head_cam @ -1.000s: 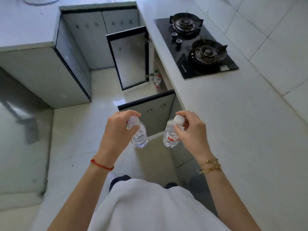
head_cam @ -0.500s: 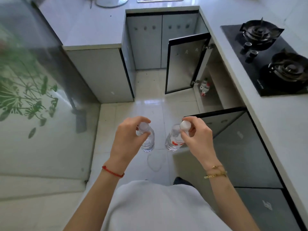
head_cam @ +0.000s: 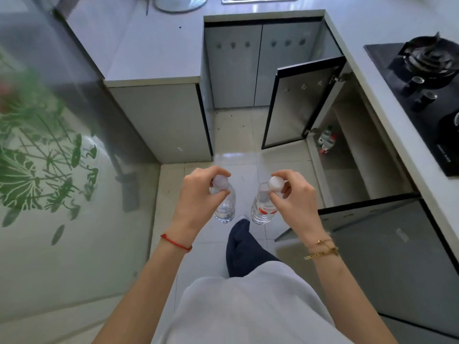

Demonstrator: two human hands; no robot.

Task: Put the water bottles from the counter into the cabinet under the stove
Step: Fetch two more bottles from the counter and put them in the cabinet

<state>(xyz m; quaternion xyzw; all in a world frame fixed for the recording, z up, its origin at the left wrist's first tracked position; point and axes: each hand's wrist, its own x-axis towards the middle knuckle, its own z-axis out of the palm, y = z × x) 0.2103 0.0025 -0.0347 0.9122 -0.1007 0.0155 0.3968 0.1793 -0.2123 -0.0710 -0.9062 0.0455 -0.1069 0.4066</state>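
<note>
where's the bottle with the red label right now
In the head view it hangs by its cap from the right hand, centre frame above the floor: the red-label bottle, just right of the left hand's bottle.

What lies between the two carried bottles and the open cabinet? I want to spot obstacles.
Only bare floor tile in the head view, between the bottles and the cabinet.

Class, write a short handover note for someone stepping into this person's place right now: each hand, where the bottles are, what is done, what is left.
Left hand: shut on a clear water bottle, held by the cap.
Right hand: shut on a red-labelled water bottle, fingers around its cap.
Both bottles hang above the floor, short of the cabinet under the stove, whose doors stand open.
Done: at least one bottle in the cabinet is already inside.
Left: carry both bottles in and set them down.
</note>
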